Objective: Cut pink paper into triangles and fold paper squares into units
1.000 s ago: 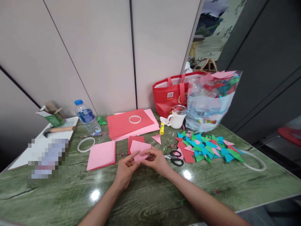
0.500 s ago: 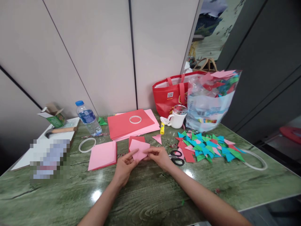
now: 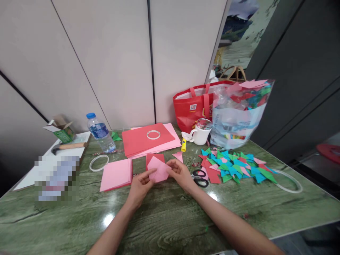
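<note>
A folded piece of pink paper point(image 3: 159, 170) is held up between both hands at the middle of the table. My left hand point(image 3: 140, 186) pinches its left edge between thumb and fingers. My right hand point(image 3: 179, 173) grips the right edge, with the fingers bent. Just behind the held paper lies a red paper square point(image 3: 155, 158), partly covered by it. A small pink folded piece point(image 3: 178, 156) rests beyond my right hand. To the left sits a stack of pink paper squares point(image 3: 115, 175), with red showing beneath. Black-handled scissors point(image 3: 200, 178) lie right of my right hand.
Many folded paper pieces point(image 3: 236, 166) are heaped at right, by a white ring point(image 3: 290, 182). Behind stand a mug point(image 3: 201, 136), glue stick point(image 3: 183, 144), red bag point(image 3: 186, 109) and plastic bag point(image 3: 236, 124). At left are a bottle point(image 3: 102, 134), hammer point(image 3: 70, 146) and tape ring point(image 3: 98, 163).
My right hand has shifted from the lower right of the pink paper up to its right edge, and the paper has turned slightly. The view has moved a little.
</note>
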The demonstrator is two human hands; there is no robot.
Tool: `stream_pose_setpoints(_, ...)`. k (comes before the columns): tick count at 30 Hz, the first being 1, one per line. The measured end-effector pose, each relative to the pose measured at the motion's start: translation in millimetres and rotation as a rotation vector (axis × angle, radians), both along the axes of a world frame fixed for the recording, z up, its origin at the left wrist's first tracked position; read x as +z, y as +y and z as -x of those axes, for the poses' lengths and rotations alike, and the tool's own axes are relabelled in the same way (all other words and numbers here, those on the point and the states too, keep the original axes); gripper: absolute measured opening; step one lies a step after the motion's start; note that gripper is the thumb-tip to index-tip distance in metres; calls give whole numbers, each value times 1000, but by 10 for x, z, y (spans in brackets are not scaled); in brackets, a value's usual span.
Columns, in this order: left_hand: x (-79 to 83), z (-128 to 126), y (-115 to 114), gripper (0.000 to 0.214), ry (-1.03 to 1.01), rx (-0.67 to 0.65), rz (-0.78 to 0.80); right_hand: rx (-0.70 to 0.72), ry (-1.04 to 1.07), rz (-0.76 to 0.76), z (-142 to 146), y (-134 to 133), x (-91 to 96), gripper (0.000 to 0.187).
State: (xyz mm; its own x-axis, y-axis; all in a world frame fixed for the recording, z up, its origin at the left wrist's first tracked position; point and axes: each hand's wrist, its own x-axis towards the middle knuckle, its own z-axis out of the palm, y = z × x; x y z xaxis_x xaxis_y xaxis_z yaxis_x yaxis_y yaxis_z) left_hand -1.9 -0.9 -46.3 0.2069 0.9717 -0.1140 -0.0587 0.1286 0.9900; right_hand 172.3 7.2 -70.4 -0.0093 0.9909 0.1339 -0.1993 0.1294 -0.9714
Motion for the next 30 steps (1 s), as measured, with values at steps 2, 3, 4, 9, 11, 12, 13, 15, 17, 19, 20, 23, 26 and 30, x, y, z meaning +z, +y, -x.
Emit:
stream_pose_setpoints(2,3,3,-2,42,39,-29,-7,-38,-59,-30,-10,5,1,17)
stream_pose_setpoints(3,2,3,-1,41,50,-29,-17,-38,-88,-38,-12,4,2,15)
stream_pose_setpoints(4,1,4,2,42,51,-15,-35,-27,-114,-40,-11,1,3,13)
stream_pose_setpoints(9,6,15,24,62,-17,163,-160,21,-194,-54,16,-22,-8,7)
stream_pose_setpoints(11,8,16,26,66,-27,186,-182,-13,-181,-69,23,-22,-13,9)
stream_pose_setpoints(12,8,12,23,65,-29,174,-188,-35,-165,-74,24,-20,-14,10)
stream_pose_setpoints(13,6,5,17,64,-33,146,-192,-53,-148,-76,26,-19,-16,10)
stream_pose_setpoints(15,-2,-15,-3,60,-43,75,-190,-75,-119,-73,29,-18,-18,10)
stream_pose_setpoints(17,-15,-36,-26,56,-19,10,-185,-80,-116,-71,38,-25,-22,9)
stream_pose_setpoints(19,-39,-47,-40,52,64,-38,-184,-75,-142,-83,56,-43,-26,8)
stream_pose_setpoints(20,-57,-46,-40,49,106,-51,-184,-64,-165,-91,68,-54,-27,8)
stream_pose_setpoints(23,-120,-27,-12,46,102,-27,-166,-1,-260,-94,100,-95,-16,10)
stream_pose_setpoints(26,-157,-3,35,46,-32,62,-104,47,-329,-90,109,-131,18,17)
stream_pose_setpoints(30,-115,5,62,42,-196,118,-23,110,-359,-146,87,-152,56,30)
